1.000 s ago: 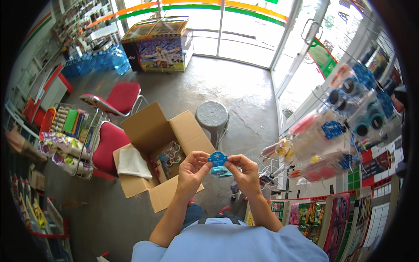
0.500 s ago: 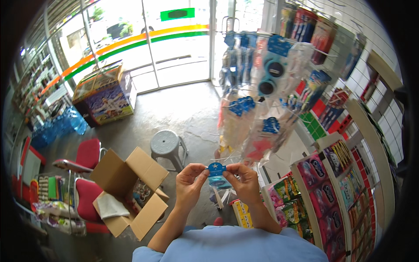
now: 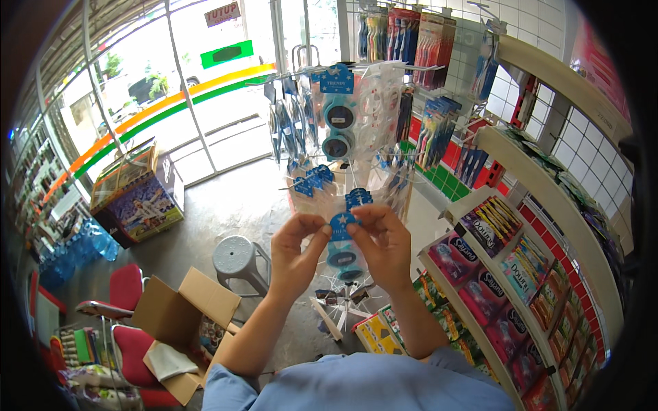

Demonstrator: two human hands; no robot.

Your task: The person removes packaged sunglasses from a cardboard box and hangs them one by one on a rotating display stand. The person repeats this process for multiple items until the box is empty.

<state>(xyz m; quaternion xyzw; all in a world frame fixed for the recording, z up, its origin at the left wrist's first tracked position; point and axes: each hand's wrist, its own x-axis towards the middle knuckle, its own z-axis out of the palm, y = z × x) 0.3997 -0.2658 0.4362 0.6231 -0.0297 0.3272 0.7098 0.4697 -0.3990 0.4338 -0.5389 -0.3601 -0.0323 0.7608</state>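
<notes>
Between both hands I hold a clear packet of teal sunglasses [image 3: 341, 258] by its blue, star-printed header card. My left hand [image 3: 295, 259] pinches the card's left edge between thumb and fingers. On the card's right side, my right hand [image 3: 385, 252] does the same. The packet hangs upright in front of a wire display rack [image 3: 428, 68]. Another carded pack of teal sunglasses [image 3: 337, 123] hangs higher on that rack, above my hands. Blue header cards [image 3: 314, 180] of more clear packets show just beyond my left hand. Whether the held packet touches a hook cannot be seen.
A grey stool [image 3: 235, 255] and an open cardboard box [image 3: 209, 296] stand left, beside red chairs [image 3: 127, 288]. Shelves of hanging sachets [image 3: 490, 291] rise close on the right. Toothbrush packs [image 3: 436, 51] hang behind the rack. The rack's spoked base [image 3: 345, 301] is below my hands.
Both hands have moved up and forward, bringing the sunglasses packet closer to the rack's lower packets. The view has turned right, so the rack appears further left.
</notes>
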